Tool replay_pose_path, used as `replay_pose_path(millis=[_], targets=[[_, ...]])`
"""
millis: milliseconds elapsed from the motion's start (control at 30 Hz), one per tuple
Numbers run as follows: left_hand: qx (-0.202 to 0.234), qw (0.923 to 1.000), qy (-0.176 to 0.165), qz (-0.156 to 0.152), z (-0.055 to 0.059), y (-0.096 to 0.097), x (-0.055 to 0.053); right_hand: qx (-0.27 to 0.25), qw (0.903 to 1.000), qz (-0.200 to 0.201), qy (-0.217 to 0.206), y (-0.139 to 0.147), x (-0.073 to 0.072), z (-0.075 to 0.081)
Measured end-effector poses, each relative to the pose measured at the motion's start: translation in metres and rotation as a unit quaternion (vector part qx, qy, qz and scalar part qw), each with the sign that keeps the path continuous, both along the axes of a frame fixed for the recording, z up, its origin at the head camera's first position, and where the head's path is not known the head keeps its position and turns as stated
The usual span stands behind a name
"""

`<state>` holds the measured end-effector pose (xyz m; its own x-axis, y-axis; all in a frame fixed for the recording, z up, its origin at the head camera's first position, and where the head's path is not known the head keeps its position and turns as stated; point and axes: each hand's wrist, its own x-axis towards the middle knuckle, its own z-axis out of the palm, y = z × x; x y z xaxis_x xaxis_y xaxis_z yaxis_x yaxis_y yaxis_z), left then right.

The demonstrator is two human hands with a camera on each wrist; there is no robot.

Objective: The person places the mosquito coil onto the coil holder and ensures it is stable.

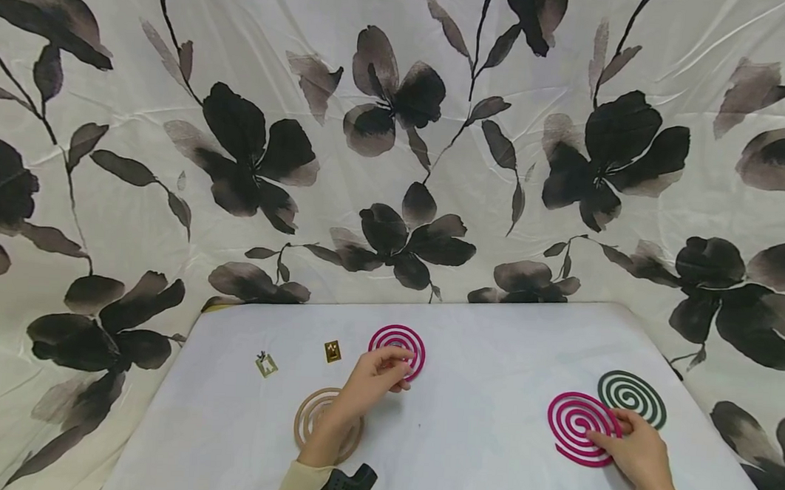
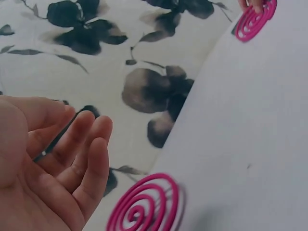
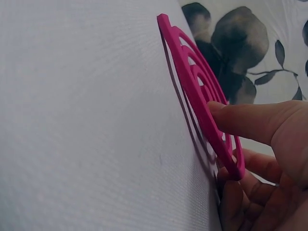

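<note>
My right hand (image 1: pixel 644 451) pinches a pink mosquito coil (image 1: pixel 581 425) by its right edge, thumb on top and fingers beneath. In the right wrist view that coil (image 3: pixel 199 101) tilts just off the white table. Behind it lies a dark green coil (image 1: pixel 631 397), partly covered. Over a second pink coil (image 1: pixel 379 342) near the back edge hovers my left hand (image 1: pixel 380 374). Its fingers are loosely bent, and the left wrist view shows nothing in its grasp, with the second coil (image 2: pixel 139 214) beside it. A tan coil (image 1: pixel 309 418) lies under my left forearm, partly hidden.
Two small gold-coloured metal pieces, one a solid rectangle (image 1: pixel 332 351) and one with an open frame (image 1: pixel 267 365), lie at the back left. A white table (image 1: pixel 478 397) carries everything. Floral cloth (image 1: pixel 397 164) hangs behind it. A black device (image 1: pixel 353 483) sits at my left wrist.
</note>
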<state>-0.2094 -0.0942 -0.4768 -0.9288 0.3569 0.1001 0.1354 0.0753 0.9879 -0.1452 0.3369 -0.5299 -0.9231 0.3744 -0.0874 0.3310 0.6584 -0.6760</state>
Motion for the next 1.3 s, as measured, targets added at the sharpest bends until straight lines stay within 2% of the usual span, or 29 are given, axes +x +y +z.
replay_pose_path(millis=[133, 200, 333, 433, 667, 1000, 1133, 1300], targets=[[0.024, 0.9995, -0.022, -0.005, 0.005, 0.02, 0.001, -0.009, 0.9998, -0.014, 0.005, -0.001, 0.0, 0.0], [0.031, 0.9992, -0.022, -0.011, 0.009, 0.028, 0.003, -0.015, 0.9996, -0.024, 0.005, -0.001, 0.0, 0.0], [0.041, 0.9987, -0.023, -0.019, 0.007, 0.04, 0.004, -0.024, 0.999, -0.037, 0.006, -0.002, 0.0, 0.0], [0.04, 0.9985, -0.035, -0.014, -0.004, 0.047, 0.0, -0.031, 0.9987, -0.04, 0.007, -0.003, 0.0, -0.001], [0.029, 0.9978, -0.06, 0.007, -0.038, 0.062, -0.013, -0.039, 0.9981, -0.048, 0.002, -0.004, -0.001, -0.003], [0.032, 0.997, -0.07, 0.011, -0.058, 0.08, -0.018, -0.022, 0.999, -0.038, 0.0, -0.001, -0.002, -0.004], [0.025, 0.9942, -0.102, 0.02, -0.062, 0.088, -0.019, -0.025, 0.9988, -0.043, 0.001, -0.001, -0.002, -0.006], [0.022, 0.9925, -0.118, 0.024, -0.067, 0.099, -0.018, -0.024, 0.9987, -0.044, 0.003, -0.003, -0.002, -0.005]])
